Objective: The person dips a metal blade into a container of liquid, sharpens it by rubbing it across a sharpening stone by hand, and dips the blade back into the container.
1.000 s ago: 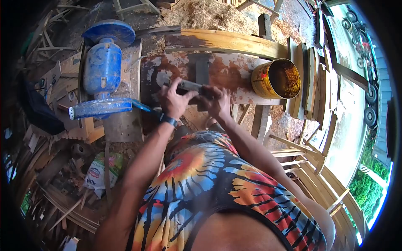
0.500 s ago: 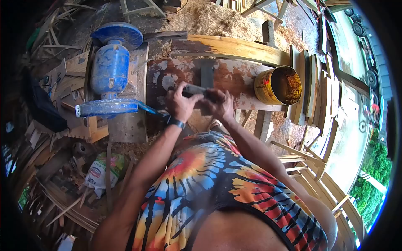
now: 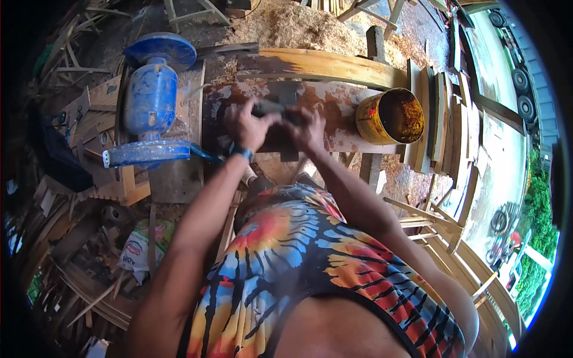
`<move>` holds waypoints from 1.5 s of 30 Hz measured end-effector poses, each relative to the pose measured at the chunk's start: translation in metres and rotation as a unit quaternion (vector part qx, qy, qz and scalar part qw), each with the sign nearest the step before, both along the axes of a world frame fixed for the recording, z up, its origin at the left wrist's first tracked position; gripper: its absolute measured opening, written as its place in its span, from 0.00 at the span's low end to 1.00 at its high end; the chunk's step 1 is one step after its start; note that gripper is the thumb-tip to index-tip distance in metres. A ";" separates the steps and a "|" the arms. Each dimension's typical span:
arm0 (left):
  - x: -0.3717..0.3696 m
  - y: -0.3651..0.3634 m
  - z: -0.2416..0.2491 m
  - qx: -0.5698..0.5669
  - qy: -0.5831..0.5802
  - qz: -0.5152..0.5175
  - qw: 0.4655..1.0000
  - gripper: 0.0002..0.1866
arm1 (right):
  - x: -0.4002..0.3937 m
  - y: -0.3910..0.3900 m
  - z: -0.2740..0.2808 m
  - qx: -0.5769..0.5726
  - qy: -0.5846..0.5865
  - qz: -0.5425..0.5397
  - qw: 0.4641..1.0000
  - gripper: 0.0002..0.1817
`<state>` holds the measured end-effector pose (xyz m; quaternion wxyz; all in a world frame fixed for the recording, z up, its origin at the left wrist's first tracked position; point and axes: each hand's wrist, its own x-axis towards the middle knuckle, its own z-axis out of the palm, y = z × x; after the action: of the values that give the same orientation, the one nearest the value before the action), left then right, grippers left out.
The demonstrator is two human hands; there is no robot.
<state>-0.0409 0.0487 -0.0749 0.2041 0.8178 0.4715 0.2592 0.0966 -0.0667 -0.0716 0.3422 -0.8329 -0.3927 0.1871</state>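
Both my hands grip a flat grey metal blade [image 3: 270, 108] and press it down on a dark sharpening stone [image 3: 287, 93] that lies across a rusty, paint-worn bench top [image 3: 340, 104]. My left hand [image 3: 245, 126] holds the blade's left end, with a dark watch at the wrist. My right hand [image 3: 308, 129] covers its right end. Most of the blade is hidden under my fingers.
A yellow tin [image 3: 388, 116] with brown residue stands at the bench's right end. A blue bench grinder [image 3: 149, 101] sits left of my hands. A curved wooden piece [image 3: 334, 66] lies behind the bench. Timber slats [image 3: 444, 113], sawdust and wood scraps surround it.
My hands and the blade have slid away from me along the stone, from its near part to further up the bench. Both grips are unchanged.
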 end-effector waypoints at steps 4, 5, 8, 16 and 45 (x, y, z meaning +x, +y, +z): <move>0.012 0.031 0.002 -0.036 0.007 -0.009 0.999 0.39 | 0.014 0.024 -0.023 0.016 -0.006 0.011 1.000 0.27; 0.005 0.017 0.001 -0.026 0.011 -0.005 1.000 0.39 | 0.010 0.012 -0.024 0.007 -0.009 0.021 1.000 0.27; -0.025 -0.039 -0.007 -0.099 -0.018 0.022 0.995 0.36 | -0.012 -0.037 -0.015 -0.049 0.008 0.051 0.997 0.27; 0.014 0.039 0.007 -0.067 -0.018 0.012 0.998 0.39 | 0.016 0.035 -0.011 -0.006 0.001 -0.004 1.000 0.25; -0.007 -0.042 0.015 -0.019 0.050 -0.017 0.998 0.33 | 0.018 -0.043 -0.019 0.057 -0.015 0.068 0.996 0.25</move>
<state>-0.0483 0.0068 -0.0599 0.2003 0.8338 0.4716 0.2054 0.1146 -0.1099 -0.0905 0.3694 -0.7861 -0.4638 0.1744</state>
